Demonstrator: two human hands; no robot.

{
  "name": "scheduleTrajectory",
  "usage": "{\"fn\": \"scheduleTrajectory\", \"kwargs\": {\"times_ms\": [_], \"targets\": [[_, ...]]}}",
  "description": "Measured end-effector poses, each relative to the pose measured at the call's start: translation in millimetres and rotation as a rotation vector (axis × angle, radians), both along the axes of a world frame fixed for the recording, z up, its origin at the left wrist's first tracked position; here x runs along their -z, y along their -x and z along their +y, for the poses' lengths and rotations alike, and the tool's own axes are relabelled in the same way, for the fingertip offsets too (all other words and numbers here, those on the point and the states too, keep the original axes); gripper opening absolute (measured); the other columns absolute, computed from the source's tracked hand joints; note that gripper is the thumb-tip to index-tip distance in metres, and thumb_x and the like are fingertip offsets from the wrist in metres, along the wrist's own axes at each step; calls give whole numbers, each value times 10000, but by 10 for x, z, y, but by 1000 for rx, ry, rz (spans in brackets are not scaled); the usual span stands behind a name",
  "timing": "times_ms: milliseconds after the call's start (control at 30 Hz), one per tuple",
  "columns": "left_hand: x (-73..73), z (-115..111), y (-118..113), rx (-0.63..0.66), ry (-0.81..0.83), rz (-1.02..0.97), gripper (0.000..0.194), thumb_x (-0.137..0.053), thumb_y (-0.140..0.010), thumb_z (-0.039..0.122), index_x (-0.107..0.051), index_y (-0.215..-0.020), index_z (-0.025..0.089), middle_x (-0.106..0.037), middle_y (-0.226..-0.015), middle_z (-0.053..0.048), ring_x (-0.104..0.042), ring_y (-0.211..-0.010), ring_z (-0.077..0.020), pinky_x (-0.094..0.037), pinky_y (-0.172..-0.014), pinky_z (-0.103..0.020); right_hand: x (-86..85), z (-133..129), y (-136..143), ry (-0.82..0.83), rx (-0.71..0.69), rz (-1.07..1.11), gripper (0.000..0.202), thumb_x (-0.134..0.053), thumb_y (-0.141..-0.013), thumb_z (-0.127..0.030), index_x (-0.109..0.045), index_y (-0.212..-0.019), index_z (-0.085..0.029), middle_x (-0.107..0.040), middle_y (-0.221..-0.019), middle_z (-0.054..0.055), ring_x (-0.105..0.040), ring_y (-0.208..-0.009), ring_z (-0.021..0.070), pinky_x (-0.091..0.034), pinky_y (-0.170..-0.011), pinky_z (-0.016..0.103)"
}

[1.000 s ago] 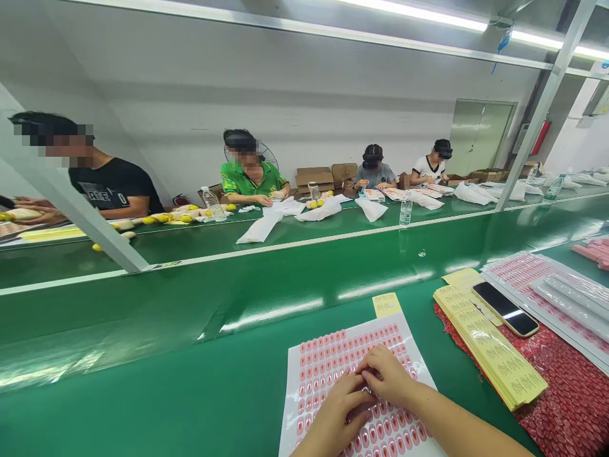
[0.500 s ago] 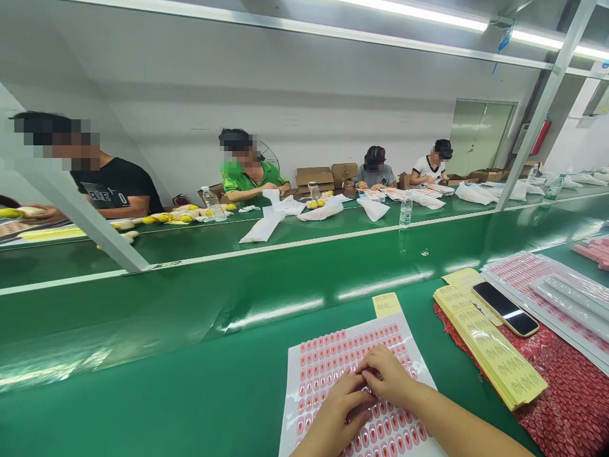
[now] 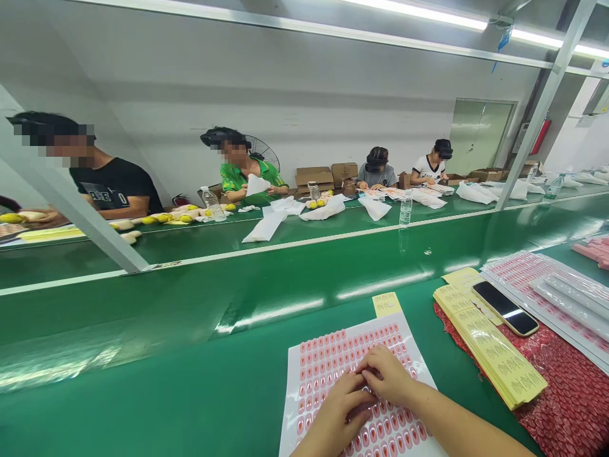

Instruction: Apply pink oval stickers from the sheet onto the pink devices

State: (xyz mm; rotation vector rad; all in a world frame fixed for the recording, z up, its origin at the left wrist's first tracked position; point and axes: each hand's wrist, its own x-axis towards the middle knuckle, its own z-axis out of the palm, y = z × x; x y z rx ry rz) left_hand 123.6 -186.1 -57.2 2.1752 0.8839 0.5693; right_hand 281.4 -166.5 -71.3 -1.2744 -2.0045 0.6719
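Observation:
A white sheet (image 3: 294, 381) bearing rows of pink false nails (image 3: 328, 346) with red-orange centres lies on the green work surface in front of me. My left hand (image 3: 339, 406) rests over the middle of it, fingers bent inward. From the right, my right hand (image 3: 387, 376) meets it, with thumb and fingers closed together. The fingertips of both hands touch or nearly touch just above the nails. Whatever they pinch, if anything, is hidden. At the sheet's top edge lies a small yellow label sheet (image 3: 386, 304).
To the right, a stack of yellow label sheets (image 3: 492, 346) and a phone (image 3: 505, 308) lie on red bubble wrap (image 3: 566, 393). Beyond are more nail sheets (image 3: 511, 270). Across the green conveyor (image 3: 285, 279), several co-workers sit near white bags and a water bottle (image 3: 405, 209). A metal post (image 3: 71, 190) stands left.
My hands and the nail sheet look unmoved. Across the line, the co-worker in green has leaned left and lifted a white piece off the table.

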Motion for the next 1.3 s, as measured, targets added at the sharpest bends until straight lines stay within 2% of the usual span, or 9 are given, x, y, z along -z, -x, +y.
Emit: {"fn": "scheduleTrajectory", "kwargs": {"times_ms": [367,1300], "targets": [[37,22,7,18,-29,4,296,-547,-693,100,-640,-922,263,-583,-1071,-44,-475,-1029,-227,-374,-911,-375,14,2,4,11,-1,-22,197,-479,-676,-77,-614,-752,-200,-614,-758,6,-516,-772,154,-372,-727,286],[28,29,-3,27,-50,8,313,-543,-690,94,-645,-927,273,-591,-1068,-40,-481,-1021,-228,-377,-909,-382,-14,-4,9,20,4,-17,203,-478,-679,-65,-616,-742,-200,-612,-755,9,-514,-778,158,-376,-725,293]]}}
